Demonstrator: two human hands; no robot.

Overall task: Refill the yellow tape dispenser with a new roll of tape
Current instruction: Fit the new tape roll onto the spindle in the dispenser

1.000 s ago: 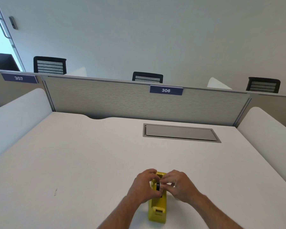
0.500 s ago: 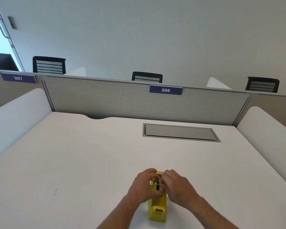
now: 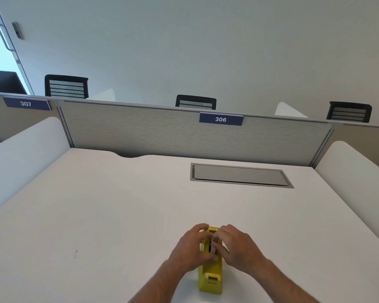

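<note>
The yellow tape dispenser (image 3: pixel 210 278) stands on the white desk (image 3: pixel 96 215) near its front edge, its cutter end toward me. My left hand (image 3: pixel 189 250) wraps the dispenser's left side, fingers curled over its far end. My right hand (image 3: pixel 234 248) presses in from the right, fingertips at the top slot. Between the fingers a dark round piece (image 3: pixel 210 247), a spool or roll, shows in the slot. The hands hide most of it, and I cannot tell which hand grips it.
A grey cable hatch (image 3: pixel 241 176) is set flush in the desk at the back right. A fabric partition (image 3: pixel 162 132) with a "306" label closes the far edge. White curved side panels (image 3: pixel 354 171) flank the desk. Black chair backs show behind the partition.
Both hands have stayed on the dispenser. The fingers have shifted slightly around the dark piece in the slot. The dispenser has not moved on the desk.
</note>
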